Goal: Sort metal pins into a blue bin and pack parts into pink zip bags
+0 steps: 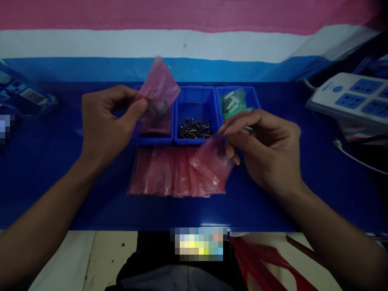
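Ref. point: mid compartment (196, 141) of blue 3-compartment parts bin.

Nearest: red plastic sheet (257, 258) on floor, on near side of bench and to R of mid compartment. Row of overlapping pink zip bags (163, 173) lies flat on blue bench (45, 182), just in front of mid compartment.

R hand (266, 151) is in front of and to R of mid compartment. Thumb and fingers together, pinching upper edge of pink zip bag (210, 161), which hangs over R end of bag row. L hand (104, 123) is to L of mid compartment. Thumb and forefinger clamped on upper part of second pink zip bag (159, 91), held over L compartment (154, 137). Grey item inside; too blurred to ID.

Mid compartment holds loose dark metal pins (194, 128). R compartment (238, 97), beside it, holds green packets (233, 103).

Farther R: white power strip w/ blue sockets (345, 97). Beyond all: striped wall (182, 44).
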`<state>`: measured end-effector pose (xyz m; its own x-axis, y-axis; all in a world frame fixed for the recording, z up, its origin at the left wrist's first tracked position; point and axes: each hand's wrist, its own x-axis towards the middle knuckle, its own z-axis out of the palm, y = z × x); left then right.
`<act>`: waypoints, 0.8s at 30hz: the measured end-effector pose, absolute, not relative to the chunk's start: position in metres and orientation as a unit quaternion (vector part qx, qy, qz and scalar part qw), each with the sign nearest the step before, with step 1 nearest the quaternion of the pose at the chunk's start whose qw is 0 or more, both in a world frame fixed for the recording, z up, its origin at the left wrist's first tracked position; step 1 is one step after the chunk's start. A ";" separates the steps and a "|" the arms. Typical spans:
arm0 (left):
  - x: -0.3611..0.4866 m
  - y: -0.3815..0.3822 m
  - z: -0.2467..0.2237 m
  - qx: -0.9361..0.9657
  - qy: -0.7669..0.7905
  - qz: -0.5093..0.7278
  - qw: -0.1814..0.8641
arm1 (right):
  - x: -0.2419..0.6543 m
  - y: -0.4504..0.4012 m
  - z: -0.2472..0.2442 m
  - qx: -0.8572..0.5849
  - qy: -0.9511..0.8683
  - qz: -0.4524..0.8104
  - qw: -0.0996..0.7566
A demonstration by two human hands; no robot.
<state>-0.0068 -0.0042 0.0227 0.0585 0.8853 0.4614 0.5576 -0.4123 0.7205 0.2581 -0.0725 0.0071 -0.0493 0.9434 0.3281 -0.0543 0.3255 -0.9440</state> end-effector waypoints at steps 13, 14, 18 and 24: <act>-0.014 -0.005 0.012 0.810 0.497 0.282 -0.134 | 0.253 -0.079 0.015 -0.420 -0.646 0.330 0.544; -0.014 -0.006 0.013 0.815 0.484 0.285 -0.140 | 0.252 -0.080 0.015 -0.425 -0.669 0.287 0.537; -0.013 -0.008 0.009 0.856 0.441 0.235 -0.133 | 0.257 -0.079 0.014 -0.403 -0.780 0.056 0.476; -0.003 -0.011 0.002 0.888 0.424 0.143 -0.104 | 0.263 -0.075 0.005 -0.251 -0.916 -0.050 0.307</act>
<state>-0.0030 -0.0110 0.0019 0.5998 0.7236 0.3415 0.7828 -0.6190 -0.0633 0.2625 -0.0753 0.0055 -0.6847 0.4298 0.5885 0.4915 0.8686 -0.0625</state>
